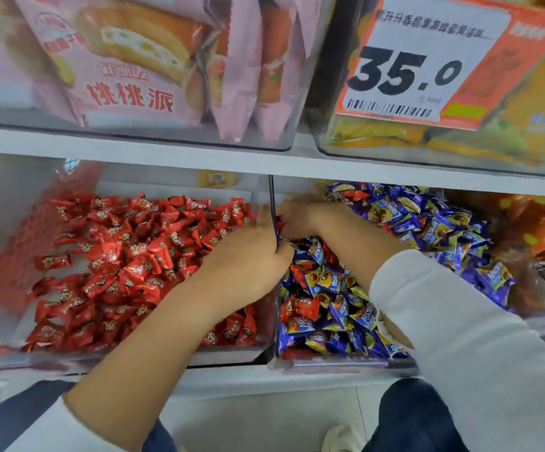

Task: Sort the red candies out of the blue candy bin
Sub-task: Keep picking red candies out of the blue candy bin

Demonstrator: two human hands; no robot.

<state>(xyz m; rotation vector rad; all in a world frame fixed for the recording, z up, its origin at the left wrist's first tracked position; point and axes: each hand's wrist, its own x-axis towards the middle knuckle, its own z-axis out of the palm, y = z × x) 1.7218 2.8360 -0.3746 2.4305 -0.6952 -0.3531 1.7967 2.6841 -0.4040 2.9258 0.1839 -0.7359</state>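
Note:
Two clear bins stand side by side on a low shelf. The left bin (pixel 10 357) holds red candies (pixel 127 256). The right bin (pixel 330 362) holds blue candies (pixel 427 223) with a few red candies (pixel 292 309) mixed in. My left hand (pixel 248 256) lies over the red bin's right side, its fingers at the dividing wall (pixel 272 203). My right hand (pixel 294 216) reaches across the blue bin to the same wall and grips red candies (pixel 280 223). Both hands' fingertips are blurred and partly hidden.
On the shelf above, one bin (pixel 134 135) holds pink snack packs and another (pixel 395 154) holds yellow packs behind an orange price tag (pixel 421 66). Orange packs (pixel 542 230) fill a bin at far right. White shelf edge (pixel 199 164) overhangs the bins.

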